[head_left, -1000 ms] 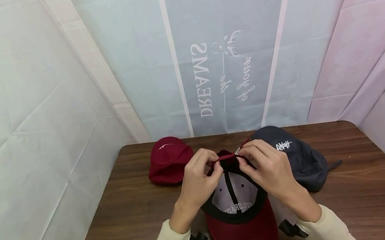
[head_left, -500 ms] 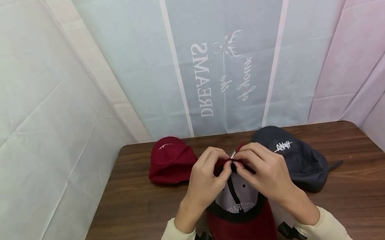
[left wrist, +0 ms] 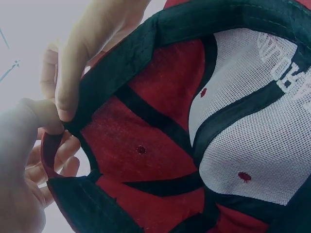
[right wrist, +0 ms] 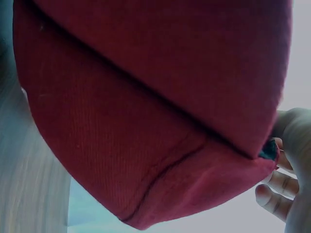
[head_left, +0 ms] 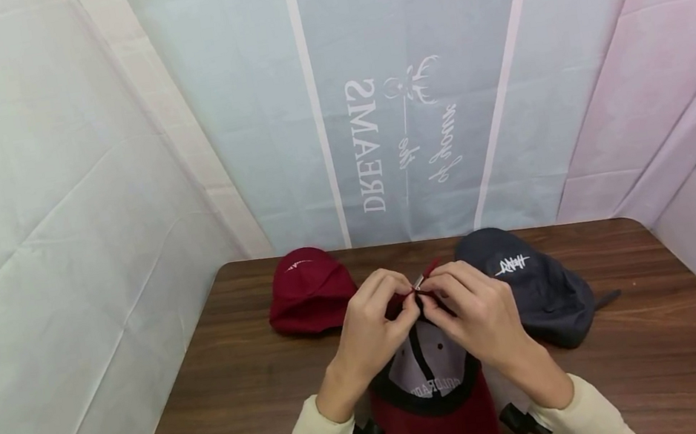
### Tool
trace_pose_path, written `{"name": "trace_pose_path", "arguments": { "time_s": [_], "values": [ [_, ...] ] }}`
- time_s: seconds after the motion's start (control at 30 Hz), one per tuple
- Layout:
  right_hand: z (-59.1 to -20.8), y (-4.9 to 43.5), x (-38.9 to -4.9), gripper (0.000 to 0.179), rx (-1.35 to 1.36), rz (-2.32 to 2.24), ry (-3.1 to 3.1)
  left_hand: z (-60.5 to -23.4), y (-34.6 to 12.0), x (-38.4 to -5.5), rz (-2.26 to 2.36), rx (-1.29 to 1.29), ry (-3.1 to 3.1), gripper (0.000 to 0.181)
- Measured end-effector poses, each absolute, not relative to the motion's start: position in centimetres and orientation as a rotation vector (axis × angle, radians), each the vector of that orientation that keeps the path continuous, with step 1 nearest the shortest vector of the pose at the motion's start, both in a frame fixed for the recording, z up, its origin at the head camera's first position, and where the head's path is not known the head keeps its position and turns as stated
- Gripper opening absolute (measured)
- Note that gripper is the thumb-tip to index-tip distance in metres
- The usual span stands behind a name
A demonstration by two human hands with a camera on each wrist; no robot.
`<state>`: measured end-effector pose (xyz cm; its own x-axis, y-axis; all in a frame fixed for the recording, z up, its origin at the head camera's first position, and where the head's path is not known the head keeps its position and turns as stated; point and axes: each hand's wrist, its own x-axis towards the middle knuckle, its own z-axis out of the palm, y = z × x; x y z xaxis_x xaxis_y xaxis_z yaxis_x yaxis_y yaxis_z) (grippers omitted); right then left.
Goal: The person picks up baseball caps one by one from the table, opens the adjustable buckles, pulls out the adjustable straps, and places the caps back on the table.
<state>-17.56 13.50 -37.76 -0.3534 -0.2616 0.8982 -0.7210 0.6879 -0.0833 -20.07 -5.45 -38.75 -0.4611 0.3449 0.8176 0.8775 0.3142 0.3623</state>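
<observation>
Both hands hold a dark red baseball cap [head_left: 439, 432] by the back of its band, its inside facing up and its brim toward the person. My left hand [head_left: 368, 334] pinches the adjusting strap between thumb and fingers. Close beside it, my right hand [head_left: 479, 314] pinches the strap near a small metal buckle [head_left: 419, 282]. A strap end [head_left: 432, 265] sticks up past the right fingers. In the left wrist view the strap [left wrist: 50, 154] bridges the cap's rear opening, with black lining tape [left wrist: 146, 109] inside. The right wrist view is mostly filled by the crown [right wrist: 146, 116].
Another red cap [head_left: 307, 292] lies at the back left of the wooden table [head_left: 236, 414]. A dark navy cap [head_left: 535, 294] with white lettering sits to the right, its strap trailing over the wood. Fabric curtains [head_left: 264, 109] hang behind and at both sides.
My hands have come closer together at the strap, the left moving right. The buckle has shifted a little left. The brim has slid slightly toward the person.
</observation>
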Motion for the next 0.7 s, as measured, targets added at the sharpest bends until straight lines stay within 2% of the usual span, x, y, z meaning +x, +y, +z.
{"name": "trace_pose_path", "arguments": {
  "time_s": [0.7],
  "values": [
    [-37.86,14.15,-17.49,0.023,0.729,0.596,-1.958,-38.95,-5.80,-20.14,-1.119,-1.046,-1.948,0.017]
  ]
}}
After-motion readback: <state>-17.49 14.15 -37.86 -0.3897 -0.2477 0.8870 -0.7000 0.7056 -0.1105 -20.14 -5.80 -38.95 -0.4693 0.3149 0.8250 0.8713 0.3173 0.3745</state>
